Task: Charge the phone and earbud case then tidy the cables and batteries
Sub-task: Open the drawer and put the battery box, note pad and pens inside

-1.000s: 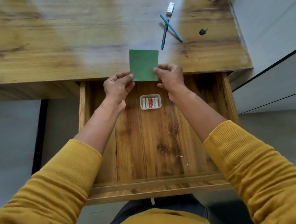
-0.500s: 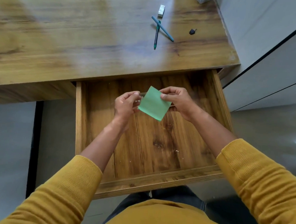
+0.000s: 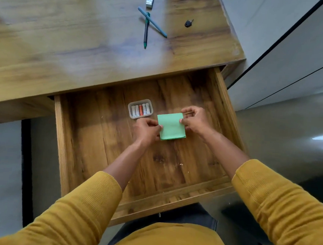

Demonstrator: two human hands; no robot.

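Pinching the green paper square (image 3: 172,127) from both sides, your left hand (image 3: 147,130) curls its thumb and fingers round the left edge while your right hand (image 3: 194,121) nips the upper right edge between thumb and forefinger, the other fingers of that hand curled above it. You hold the square over the floor of the open drawer (image 3: 99,147); whether its lower edge touches the wood cannot be told.

Just beyond your left fingers, up and slightly left, sits the small clear tray (image 3: 130,114) with the batteries (image 3: 140,110) lying side by side in it, one of them orange among the pale ones. Your left knuckles come very close to the tray's near rim.

To the right of your right hand, the drawer's side wall stands near, with little room to swing that way. To the left of your left hand and down toward your body, the drawer floor lies bare and wide, with a few pale specks on it.

Farther ahead, past the drawer's back edge, the desk top (image 3: 67,42) carries two crossed pens (image 3: 147,28), a white eraser (image 3: 150,0) beyond them, and a small black object (image 3: 188,23) to their right. Right of the desk edge runs a grey cabinet face (image 3: 291,63).
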